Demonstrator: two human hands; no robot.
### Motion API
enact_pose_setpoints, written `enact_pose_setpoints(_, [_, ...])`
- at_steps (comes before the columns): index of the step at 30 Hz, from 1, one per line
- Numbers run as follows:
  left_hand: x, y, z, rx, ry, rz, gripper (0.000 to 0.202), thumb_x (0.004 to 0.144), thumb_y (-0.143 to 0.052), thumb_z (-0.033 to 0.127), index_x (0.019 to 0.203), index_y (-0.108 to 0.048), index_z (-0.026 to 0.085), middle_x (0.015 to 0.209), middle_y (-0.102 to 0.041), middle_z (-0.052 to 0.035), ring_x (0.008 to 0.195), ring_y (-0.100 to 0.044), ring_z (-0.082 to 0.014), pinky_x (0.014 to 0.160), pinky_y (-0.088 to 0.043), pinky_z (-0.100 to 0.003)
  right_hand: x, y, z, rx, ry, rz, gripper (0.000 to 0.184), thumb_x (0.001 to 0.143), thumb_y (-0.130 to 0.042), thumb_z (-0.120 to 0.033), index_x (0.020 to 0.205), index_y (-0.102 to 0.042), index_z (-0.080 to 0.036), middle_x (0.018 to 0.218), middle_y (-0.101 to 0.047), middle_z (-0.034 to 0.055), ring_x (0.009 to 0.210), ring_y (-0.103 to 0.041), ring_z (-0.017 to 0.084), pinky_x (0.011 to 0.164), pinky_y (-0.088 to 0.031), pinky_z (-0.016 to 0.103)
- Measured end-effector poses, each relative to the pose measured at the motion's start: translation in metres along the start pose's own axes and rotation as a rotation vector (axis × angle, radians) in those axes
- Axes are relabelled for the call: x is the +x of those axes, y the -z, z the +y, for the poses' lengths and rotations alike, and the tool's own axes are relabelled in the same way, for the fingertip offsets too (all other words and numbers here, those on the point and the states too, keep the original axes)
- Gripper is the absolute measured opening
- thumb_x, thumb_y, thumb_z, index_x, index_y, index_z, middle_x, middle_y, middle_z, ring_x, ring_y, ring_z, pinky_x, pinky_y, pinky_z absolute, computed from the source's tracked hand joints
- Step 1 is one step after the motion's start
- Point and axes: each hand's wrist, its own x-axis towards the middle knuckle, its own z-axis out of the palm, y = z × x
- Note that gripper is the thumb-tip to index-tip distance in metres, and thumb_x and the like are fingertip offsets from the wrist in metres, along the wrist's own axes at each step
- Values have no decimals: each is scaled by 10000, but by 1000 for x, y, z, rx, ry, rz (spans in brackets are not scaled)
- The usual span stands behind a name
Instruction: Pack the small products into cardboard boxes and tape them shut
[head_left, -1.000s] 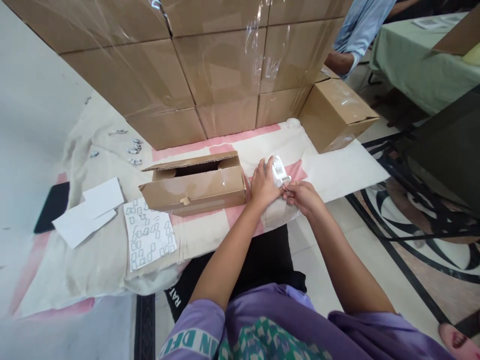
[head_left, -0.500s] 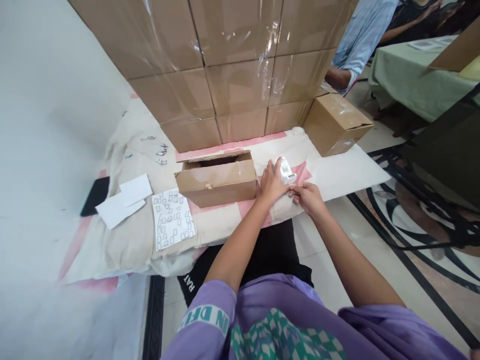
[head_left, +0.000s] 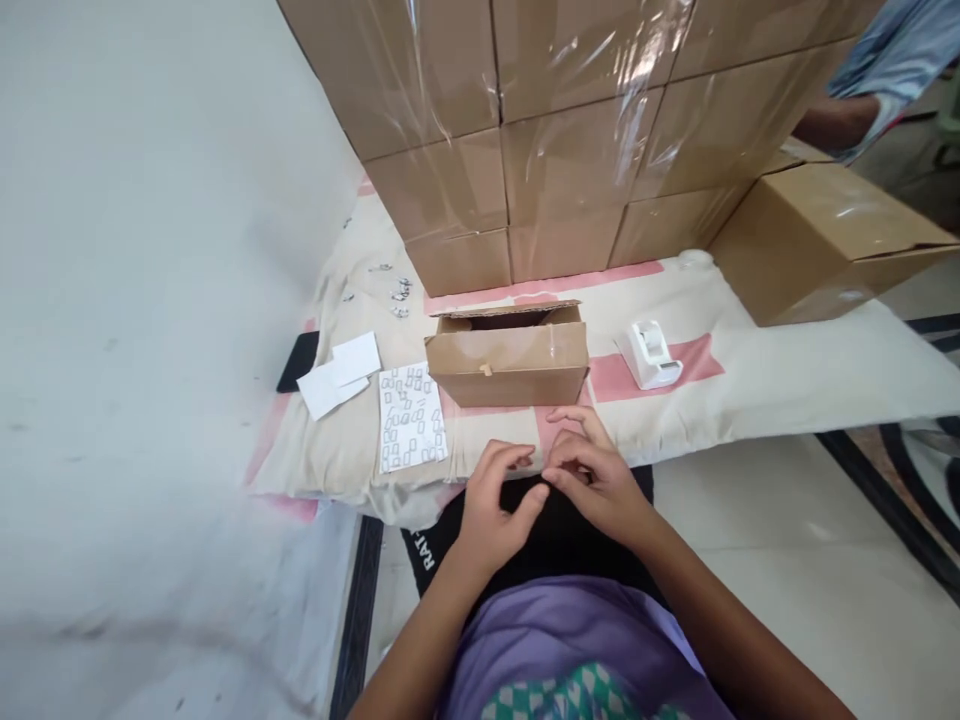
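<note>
My left hand (head_left: 491, 510) and my right hand (head_left: 592, 480) meet above my lap at the near edge of the cloth, fingertips pinched together. Whatever they hold is too small or too clear to name. Just beyond them, a small open cardboard box (head_left: 510, 355) lies on the cream and pink cloth (head_left: 787, 370). A white tape dispenser (head_left: 649, 355) stands alone on the cloth to the right of the box, untouched by either hand.
A sheet of small stickers (head_left: 411, 430), white papers (head_left: 337, 372) and a black phone (head_left: 300, 360) lie left of the box. A film-wrapped stack of cartons (head_left: 600, 130) rises behind. A closed carton (head_left: 825, 240) sits right. Another person's arm (head_left: 847, 115) shows at far right.
Both hands have left the tape dispenser and drawn back toward my lap, still pinched together. The dispenser stays on the cloth. The view has swung left.
</note>
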Motion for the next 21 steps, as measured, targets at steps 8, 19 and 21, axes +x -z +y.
enact_pose_setpoints(8, [5,28,-5,338,-20,103,104,953,-626,196,886,-704,215,816,-665,-24,773,-640,-159,716,-514,-312,20,-34,6,-48,-81,-52,133,945,-625,-219,816,-593,-213,1267,-527,95,727,-535,119,771,-501,359])
enact_pose_setpoints(19, [20,84,-7,401,-185,525,141,906,-630,66,868,-658,198,766,-644,-2,727,-609,-150,669,-476,-296,38,-11,28,-81,-375,170,306,887,-669,-363,673,-497,-227,853,-618,39,779,-585,183,711,-454,318])
enact_pose_setpoints(21, [27,98,-8,326,-107,421,99,924,-645,119,879,-679,201,778,-644,-6,737,-606,-150,669,-473,-293,44,-8,14,-20,-290,41,216,917,-650,-335,761,-549,-224,886,-616,31,733,-557,157,673,-440,298])
